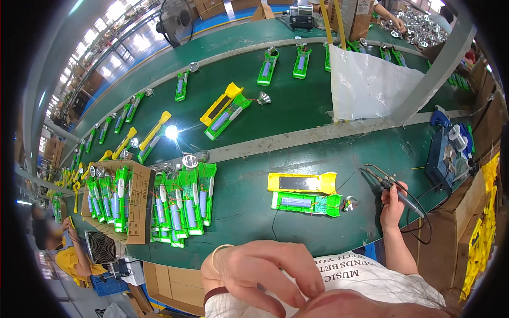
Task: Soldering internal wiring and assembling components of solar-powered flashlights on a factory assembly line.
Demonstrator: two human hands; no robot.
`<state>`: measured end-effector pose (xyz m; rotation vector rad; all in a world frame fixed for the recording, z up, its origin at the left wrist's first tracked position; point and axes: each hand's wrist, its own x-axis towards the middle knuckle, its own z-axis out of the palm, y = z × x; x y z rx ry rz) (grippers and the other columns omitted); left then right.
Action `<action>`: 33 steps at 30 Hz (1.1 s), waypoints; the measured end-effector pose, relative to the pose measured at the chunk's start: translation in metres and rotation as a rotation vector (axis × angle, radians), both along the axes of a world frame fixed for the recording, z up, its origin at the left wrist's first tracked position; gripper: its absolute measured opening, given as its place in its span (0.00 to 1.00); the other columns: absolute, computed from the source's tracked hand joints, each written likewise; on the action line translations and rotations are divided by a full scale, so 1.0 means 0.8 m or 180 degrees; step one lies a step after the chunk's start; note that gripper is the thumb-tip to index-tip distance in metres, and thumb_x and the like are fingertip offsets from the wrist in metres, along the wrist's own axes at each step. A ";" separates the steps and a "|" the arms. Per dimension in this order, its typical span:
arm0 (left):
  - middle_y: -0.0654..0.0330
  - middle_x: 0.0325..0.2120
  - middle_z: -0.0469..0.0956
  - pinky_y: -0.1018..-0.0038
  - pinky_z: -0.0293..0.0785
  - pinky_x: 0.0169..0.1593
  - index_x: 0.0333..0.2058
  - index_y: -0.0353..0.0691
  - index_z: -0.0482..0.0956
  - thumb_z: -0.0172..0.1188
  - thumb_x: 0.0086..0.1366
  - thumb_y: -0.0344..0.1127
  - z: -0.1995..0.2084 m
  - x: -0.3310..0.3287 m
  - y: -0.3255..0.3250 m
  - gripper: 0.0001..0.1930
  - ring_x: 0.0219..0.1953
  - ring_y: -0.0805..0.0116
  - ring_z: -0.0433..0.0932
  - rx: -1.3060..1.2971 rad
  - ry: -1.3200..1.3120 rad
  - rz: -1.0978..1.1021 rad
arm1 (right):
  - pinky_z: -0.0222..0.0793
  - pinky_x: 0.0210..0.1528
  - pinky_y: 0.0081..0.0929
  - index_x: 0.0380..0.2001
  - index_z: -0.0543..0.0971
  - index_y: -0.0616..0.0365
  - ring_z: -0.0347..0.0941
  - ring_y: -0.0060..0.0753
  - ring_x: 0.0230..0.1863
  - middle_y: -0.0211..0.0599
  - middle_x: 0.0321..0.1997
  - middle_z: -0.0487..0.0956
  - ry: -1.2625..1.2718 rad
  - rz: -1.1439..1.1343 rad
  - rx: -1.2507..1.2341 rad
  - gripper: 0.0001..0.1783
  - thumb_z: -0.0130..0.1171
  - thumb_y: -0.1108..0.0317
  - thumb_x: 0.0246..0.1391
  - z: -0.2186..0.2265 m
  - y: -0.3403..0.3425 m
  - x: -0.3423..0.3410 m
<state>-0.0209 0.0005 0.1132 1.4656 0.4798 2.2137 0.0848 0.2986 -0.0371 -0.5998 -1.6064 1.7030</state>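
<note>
Right hand (392, 208) had its fingers wrapped round a soldering iron (408, 202), off to the right of the open green torch half (321, 204), tip well apart from it. Left hand (265, 267) was up close to the camera on the near side of that torch half, fingers loosely bent; couldn't tell if they were pinching anything. The torch half itself was lying on the green bench (241, 191) with a blue battery (296, 202) in it and a shiny reflector (349, 203) by its right end. Right behind it sat a yellow casing half (302, 183) with a dark panel. Left of it there was a pile of green torch halves (180, 212), then a cardboard box (139, 204) with more. Farther behind it, past a metal rail (291, 141), more torches were spread out, with a white sheet (366, 85) hanging behind and to its right.
</note>
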 end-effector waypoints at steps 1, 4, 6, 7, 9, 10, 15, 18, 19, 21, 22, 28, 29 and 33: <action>0.41 0.38 0.71 0.62 0.73 0.36 0.35 0.27 0.72 0.63 0.50 0.23 0.003 0.001 0.001 0.13 0.36 0.48 0.75 -0.0010 0.0004 0.0003 | 0.55 0.23 0.14 0.36 0.64 0.54 0.61 0.17 0.22 0.27 0.25 0.64 -0.0036 -0.0012 -0.0006 0.12 0.52 0.60 0.55 0.001 0.000 0.000; 0.39 0.39 0.70 0.56 0.72 0.34 0.35 0.28 0.73 0.60 0.51 0.22 0.009 0.024 0.007 0.11 0.35 0.48 0.74 -0.0201 -0.0274 0.0506 | 0.56 0.23 0.14 0.37 0.64 0.55 0.61 0.17 0.22 0.27 0.25 0.64 -0.0033 0.0020 -0.0045 0.13 0.52 0.60 0.55 0.005 -0.002 -0.001; 0.39 0.38 0.71 0.57 0.72 0.33 0.34 0.28 0.73 0.60 0.51 0.22 0.007 0.025 0.005 0.10 0.34 0.48 0.75 -0.0112 -0.0286 0.0446 | 0.56 0.24 0.14 0.37 0.64 0.55 0.61 0.17 0.22 0.27 0.26 0.64 0.0003 0.0047 -0.0074 0.13 0.52 0.60 0.55 0.006 -0.003 0.001; 0.39 0.37 0.71 0.57 0.72 0.33 0.34 0.28 0.73 0.60 0.51 0.22 0.006 0.025 0.003 0.10 0.32 0.48 0.75 -0.0016 -0.0307 0.0372 | 0.57 0.24 0.15 0.37 0.64 0.55 0.61 0.17 0.22 0.27 0.26 0.64 -0.0020 0.0061 -0.0053 0.13 0.52 0.60 0.54 0.005 -0.003 0.003; 0.40 0.38 0.72 0.60 0.72 0.32 0.34 0.29 0.73 0.61 0.50 0.21 0.007 -0.002 0.004 0.11 0.30 0.50 0.75 0.0008 0.0187 -0.0132 | 0.57 0.24 0.15 0.37 0.64 0.55 0.61 0.17 0.22 0.27 0.26 0.64 -0.0054 0.0022 -0.0023 0.14 0.52 0.60 0.54 0.003 -0.002 0.010; 0.41 0.38 0.72 0.62 0.72 0.32 0.34 0.29 0.73 0.61 0.50 0.21 0.011 -0.012 0.002 0.11 0.28 0.51 0.76 0.0018 0.0685 -0.0590 | 0.57 0.24 0.15 0.37 0.64 0.55 0.60 0.17 0.22 0.27 0.26 0.64 -0.0030 0.0038 -0.0064 0.14 0.52 0.60 0.54 0.002 -0.002 0.011; 0.57 0.45 0.69 0.69 0.70 0.32 0.48 0.53 0.68 0.54 0.59 0.41 0.051 0.029 -0.012 0.18 0.34 0.57 0.76 0.0127 -0.0090 0.0223 | 0.57 0.24 0.16 0.40 0.63 0.56 0.60 0.18 0.22 0.28 0.27 0.63 -0.0010 0.0161 -0.0167 0.14 0.51 0.61 0.55 0.000 -0.008 0.006; 0.59 0.46 0.67 0.73 0.68 0.30 0.46 0.53 0.71 0.56 0.57 0.40 0.038 -0.004 -0.011 0.16 0.33 0.60 0.76 0.0151 0.0679 -0.0802 | 0.56 0.24 0.16 0.41 0.63 0.58 0.60 0.19 0.22 0.28 0.26 0.64 -0.0050 -0.0012 -0.0114 0.14 0.50 0.62 0.56 -0.010 0.005 0.010; 0.59 0.45 0.68 0.74 0.68 0.29 0.46 0.53 0.72 0.56 0.58 0.39 0.022 0.013 -0.026 0.16 0.33 0.61 0.76 0.0432 0.0993 -0.0760 | 0.56 0.24 0.16 0.41 0.63 0.58 0.60 0.19 0.22 0.29 0.25 0.65 -0.0054 0.0039 -0.0107 0.14 0.49 0.63 0.56 -0.003 0.003 0.004; 0.56 0.45 0.69 0.68 0.71 0.31 0.46 0.50 0.70 0.51 0.61 0.38 0.031 0.007 -0.003 0.14 0.34 0.58 0.76 -0.0259 0.1178 -0.1035 | 0.56 0.24 0.16 0.41 0.63 0.59 0.61 0.18 0.22 0.30 0.24 0.67 0.0076 0.0076 -0.0261 0.14 0.48 0.63 0.57 -0.001 0.003 -0.002; 0.55 0.44 0.71 0.64 0.71 0.33 0.44 0.47 0.70 0.45 0.64 0.37 0.017 0.005 -0.009 0.10 0.36 0.57 0.76 -0.0482 0.1330 -0.1323 | 0.56 0.25 0.16 0.41 0.64 0.59 0.61 0.19 0.22 0.31 0.24 0.67 0.0113 0.0010 -0.0261 0.14 0.48 0.62 0.57 -0.001 0.005 -0.004; 0.58 0.30 0.76 0.72 0.70 0.35 0.36 0.39 0.76 0.60 0.49 0.28 -0.088 -0.012 -0.084 0.12 0.35 0.61 0.74 -0.4894 0.1657 0.3385 | 0.57 0.27 0.18 0.39 0.66 0.58 0.63 0.21 0.25 0.32 0.25 0.68 0.0296 0.0173 -0.0480 0.12 0.49 0.62 0.57 -0.005 0.010 0.009; 0.56 0.35 0.74 0.71 0.69 0.39 0.39 0.41 0.75 0.61 0.49 0.28 -0.112 -0.020 -0.085 0.16 0.39 0.60 0.72 -0.4944 0.2560 0.3709 | 0.57 0.27 0.18 0.39 0.65 0.58 0.63 0.22 0.25 0.32 0.26 0.68 0.0384 0.0225 -0.0462 0.12 0.49 0.62 0.57 -0.005 0.010 0.011; 0.52 0.52 0.63 0.61 0.58 0.54 0.49 0.46 0.70 0.65 0.47 0.37 -0.154 -0.007 -0.054 0.28 0.54 0.53 0.62 -0.4534 0.3048 0.3727 | 0.59 0.28 0.20 0.40 0.65 0.58 0.63 0.25 0.25 0.35 0.28 0.68 0.0676 0.0403 -0.0367 0.13 0.49 0.63 0.56 0.002 -0.003 0.017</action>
